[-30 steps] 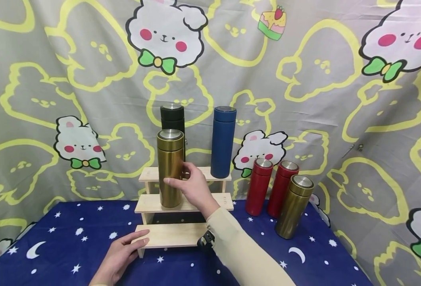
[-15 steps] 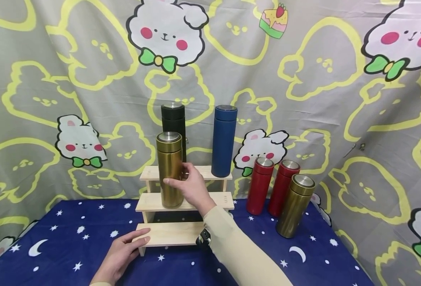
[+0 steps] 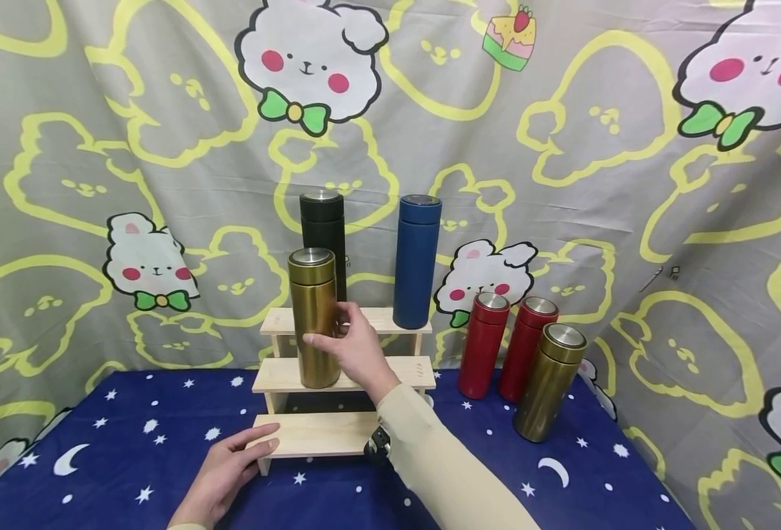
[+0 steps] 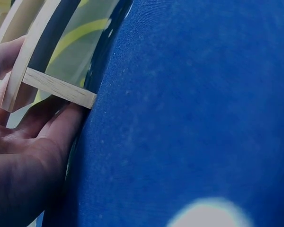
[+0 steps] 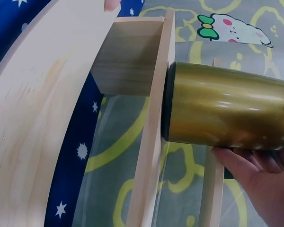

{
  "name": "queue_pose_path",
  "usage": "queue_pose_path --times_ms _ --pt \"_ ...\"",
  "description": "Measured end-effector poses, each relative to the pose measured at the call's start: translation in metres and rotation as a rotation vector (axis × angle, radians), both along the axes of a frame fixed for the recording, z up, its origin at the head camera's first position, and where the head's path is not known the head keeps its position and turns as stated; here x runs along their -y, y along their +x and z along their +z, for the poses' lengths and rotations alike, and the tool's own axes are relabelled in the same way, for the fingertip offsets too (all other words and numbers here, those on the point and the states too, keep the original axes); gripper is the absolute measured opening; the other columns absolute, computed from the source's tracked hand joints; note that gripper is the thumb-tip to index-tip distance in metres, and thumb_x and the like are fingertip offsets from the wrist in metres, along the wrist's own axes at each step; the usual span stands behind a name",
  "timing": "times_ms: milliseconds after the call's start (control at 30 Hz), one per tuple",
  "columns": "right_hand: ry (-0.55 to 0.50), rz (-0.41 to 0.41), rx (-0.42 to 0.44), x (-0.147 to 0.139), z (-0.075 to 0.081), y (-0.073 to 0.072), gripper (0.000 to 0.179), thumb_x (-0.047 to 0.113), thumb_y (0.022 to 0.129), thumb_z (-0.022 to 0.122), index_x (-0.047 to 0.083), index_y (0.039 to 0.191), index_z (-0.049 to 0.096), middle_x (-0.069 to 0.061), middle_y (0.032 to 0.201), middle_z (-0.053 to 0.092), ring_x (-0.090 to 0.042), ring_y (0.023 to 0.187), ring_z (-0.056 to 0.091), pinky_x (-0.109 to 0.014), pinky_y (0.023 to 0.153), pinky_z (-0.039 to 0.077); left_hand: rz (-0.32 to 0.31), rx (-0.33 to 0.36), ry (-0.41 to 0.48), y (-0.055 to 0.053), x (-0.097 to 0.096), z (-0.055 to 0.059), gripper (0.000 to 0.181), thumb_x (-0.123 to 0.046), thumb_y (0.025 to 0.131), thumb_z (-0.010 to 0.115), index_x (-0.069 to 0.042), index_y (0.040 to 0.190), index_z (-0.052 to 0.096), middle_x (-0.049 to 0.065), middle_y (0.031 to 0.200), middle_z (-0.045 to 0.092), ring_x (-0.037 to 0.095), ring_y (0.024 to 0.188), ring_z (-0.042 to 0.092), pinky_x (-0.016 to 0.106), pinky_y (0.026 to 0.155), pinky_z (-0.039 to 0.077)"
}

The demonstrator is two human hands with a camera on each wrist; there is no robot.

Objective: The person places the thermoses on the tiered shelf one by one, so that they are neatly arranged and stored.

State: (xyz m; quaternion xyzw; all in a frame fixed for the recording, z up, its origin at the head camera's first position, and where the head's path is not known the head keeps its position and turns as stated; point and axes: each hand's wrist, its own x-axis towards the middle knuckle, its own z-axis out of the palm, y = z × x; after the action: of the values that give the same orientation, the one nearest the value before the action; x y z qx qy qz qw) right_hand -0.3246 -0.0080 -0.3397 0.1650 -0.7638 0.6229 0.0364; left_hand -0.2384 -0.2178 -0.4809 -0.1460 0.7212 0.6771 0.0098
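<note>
Since the frame one second earlier, the gold bottle (image 3: 315, 324) has dropped slightly in the head view and its top has shifted a little to the left. Right hand (image 3: 361, 352) holds it between thumb and fingers. Left hand (image 3: 223, 471) is extended, its fingers resting on the left end of the lowest tier (image 3: 330, 434) of a wooden stand. The gold bottle is near upright, leaning slightly left, its base at the middle tier (image 3: 393, 372); the right wrist view shows base and board meeting. Behind, the top tier (image 3: 377, 318) bears a black bottle (image 3: 322, 230) and a blue bottle (image 3: 417, 272), apart. Right of the stand, two red bottles (image 3: 482, 350) and a second gold bottle (image 3: 549, 390) stand on a star-patterned blue cloth (image 3: 115, 449). A grey patterned curtain (image 3: 194, 44) hangs behind.
</note>
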Motion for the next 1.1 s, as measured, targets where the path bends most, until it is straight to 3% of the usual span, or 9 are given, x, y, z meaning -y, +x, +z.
queue_pose_path --times_ms 433,633,900,1100 --pt "0.003 0.055 -0.025 -0.007 -0.007 0.001 0.074 0.033 0.080 0.084 0.010 0.140 0.046 -0.005 0.131 0.055 -0.023 0.121 0.052 -0.044 0.100 0.044 0.012 0.019 0.001 0.001 0.001 -0.001 0.049 -0.027 0.083 0.081 -0.003 0.124 0.068 0.029 0.146 0.039 0.028 0.115 0.056 0.054 0.100 0.042" --pt "0.036 0.053 -0.047 -0.028 -0.011 0.008 0.072 0.038 0.085 0.077 0.008 0.142 0.044 -0.007 0.138 0.052 -0.024 0.129 0.046 -0.046 0.106 0.038 0.008 -0.022 0.010 0.001 -0.001 -0.001 0.046 -0.023 0.084 0.080 0.000 0.122 0.068 0.027 0.145 0.040 0.025 0.111 0.057 0.048 0.097 0.046" --pt "0.036 0.063 -0.059 -0.050 -0.020 0.017 0.078 0.030 0.085 0.078 0.005 0.146 0.035 -0.013 0.141 0.048 -0.029 0.131 0.043 -0.053 0.108 0.033 0.009 -0.041 0.012 0.001 -0.002 0.000 0.044 -0.022 0.084 0.080 -0.001 0.121 0.069 0.025 0.145 0.041 0.021 0.107 0.057 0.037 0.090 0.050" --pt "0.138 0.061 -0.101 -0.060 -0.021 0.024 0.074 0.030 0.086 0.076 0.004 0.145 0.039 -0.011 0.139 0.049 -0.027 0.130 0.043 -0.051 0.109 0.033 0.012 -0.041 0.019 0.003 -0.002 0.000 0.043 -0.021 0.084 0.080 0.000 0.121 0.069 0.024 0.143 0.043 0.021 0.105 0.058 0.035 0.087 0.050"
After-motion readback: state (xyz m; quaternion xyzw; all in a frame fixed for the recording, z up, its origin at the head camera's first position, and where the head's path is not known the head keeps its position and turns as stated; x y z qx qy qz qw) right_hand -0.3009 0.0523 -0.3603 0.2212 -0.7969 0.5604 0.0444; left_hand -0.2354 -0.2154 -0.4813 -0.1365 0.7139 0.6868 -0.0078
